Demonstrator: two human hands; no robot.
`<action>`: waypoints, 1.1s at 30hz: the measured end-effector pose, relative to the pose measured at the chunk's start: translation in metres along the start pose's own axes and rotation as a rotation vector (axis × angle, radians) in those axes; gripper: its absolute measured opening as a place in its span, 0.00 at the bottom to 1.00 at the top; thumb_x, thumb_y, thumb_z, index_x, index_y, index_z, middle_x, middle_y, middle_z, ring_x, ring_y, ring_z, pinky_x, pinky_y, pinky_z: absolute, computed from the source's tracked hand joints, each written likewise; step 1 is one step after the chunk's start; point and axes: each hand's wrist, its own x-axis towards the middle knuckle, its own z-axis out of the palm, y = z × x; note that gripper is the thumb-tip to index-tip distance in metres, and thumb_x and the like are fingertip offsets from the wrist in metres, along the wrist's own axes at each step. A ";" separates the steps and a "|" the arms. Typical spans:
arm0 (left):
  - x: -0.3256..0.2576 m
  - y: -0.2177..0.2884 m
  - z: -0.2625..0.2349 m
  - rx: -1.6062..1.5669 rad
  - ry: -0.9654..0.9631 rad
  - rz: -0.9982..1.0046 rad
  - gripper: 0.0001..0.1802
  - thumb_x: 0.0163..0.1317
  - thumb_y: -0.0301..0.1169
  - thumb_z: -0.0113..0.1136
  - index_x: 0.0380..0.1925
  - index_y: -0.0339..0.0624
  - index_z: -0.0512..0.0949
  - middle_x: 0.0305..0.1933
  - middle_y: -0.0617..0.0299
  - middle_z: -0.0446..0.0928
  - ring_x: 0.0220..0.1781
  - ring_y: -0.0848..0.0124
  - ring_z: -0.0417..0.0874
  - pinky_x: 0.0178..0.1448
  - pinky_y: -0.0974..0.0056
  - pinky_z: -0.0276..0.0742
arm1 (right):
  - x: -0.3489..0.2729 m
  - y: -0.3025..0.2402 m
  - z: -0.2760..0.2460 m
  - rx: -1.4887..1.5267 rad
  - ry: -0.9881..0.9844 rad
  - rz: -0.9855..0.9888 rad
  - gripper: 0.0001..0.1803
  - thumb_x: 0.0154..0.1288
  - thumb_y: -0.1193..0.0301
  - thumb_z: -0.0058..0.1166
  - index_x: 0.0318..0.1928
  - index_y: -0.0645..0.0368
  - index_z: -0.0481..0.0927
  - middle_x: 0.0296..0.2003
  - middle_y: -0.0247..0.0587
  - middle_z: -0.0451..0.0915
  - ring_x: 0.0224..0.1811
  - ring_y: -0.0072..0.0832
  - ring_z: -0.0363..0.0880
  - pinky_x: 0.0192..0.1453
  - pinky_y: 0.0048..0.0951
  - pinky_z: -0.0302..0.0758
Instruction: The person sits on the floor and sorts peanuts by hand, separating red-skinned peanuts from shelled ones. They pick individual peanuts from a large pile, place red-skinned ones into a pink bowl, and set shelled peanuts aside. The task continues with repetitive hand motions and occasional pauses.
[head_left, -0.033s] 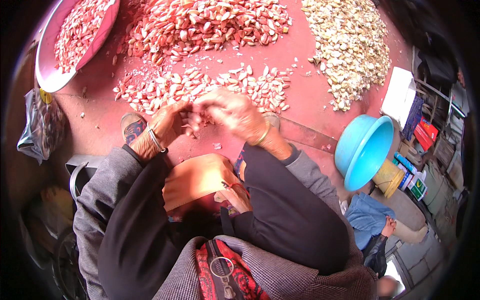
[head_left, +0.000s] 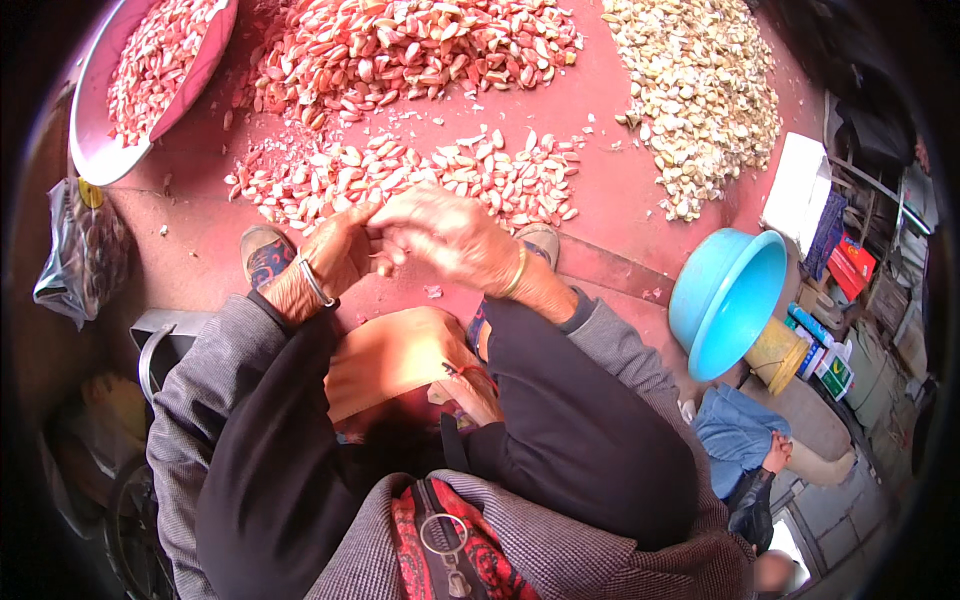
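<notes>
My left hand, with a silver bangle at its wrist, has its fingers curled inward. My right hand, wearing a gold-coloured bangle, arches over to meet it. Fingertips of both come together, and whatever is between them is hidden or too small to name. Just beyond them lies a scattered layer of pinkish, clove-shaped pieces on the red surface. A larger heap of the same pieces rises behind. At the far right spreads a pile of pale, flatter pieces.
A pink-and-white basin of pinkish pieces stands far left, above a filled plastic bag. To the right are a blue basin, a yellow bucket and a white box. Another person's hands rest at lower right. Orange cloth lies between my legs.
My right hand has shifted slightly left, nearer my left hand, showing more of my right shoe. My left hand stays nearly in place. The heaps look the same.
</notes>
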 end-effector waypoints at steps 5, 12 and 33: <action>-0.003 -0.008 0.000 -0.148 0.019 -0.018 0.16 0.75 0.36 0.42 0.49 0.38 0.76 0.42 0.57 0.82 0.38 0.64 0.86 0.40 0.61 0.85 | 0.002 -0.005 0.001 -0.049 0.058 -0.076 0.11 0.67 0.76 0.56 0.49 0.60 0.82 0.42 0.42 0.84 0.46 0.35 0.82 0.55 0.33 0.77; -0.010 -0.011 -0.004 0.132 0.284 -0.076 0.15 0.73 0.38 0.47 0.36 0.41 0.79 0.31 0.61 0.81 0.31 0.68 0.81 0.36 0.65 0.74 | -0.019 0.074 -0.077 -0.419 0.581 0.438 0.12 0.68 0.79 0.52 0.48 0.57 0.84 0.38 0.31 0.82 0.34 0.17 0.77 0.37 0.22 0.76; -0.012 -0.015 -0.007 0.111 0.293 -0.038 0.16 0.73 0.36 0.47 0.37 0.37 0.80 0.29 0.60 0.80 0.29 0.68 0.80 0.35 0.65 0.75 | -0.042 0.125 -0.137 -0.217 0.888 0.565 0.15 0.61 0.83 0.41 0.35 0.60 0.83 0.31 0.34 0.81 0.24 0.22 0.80 0.26 0.25 0.81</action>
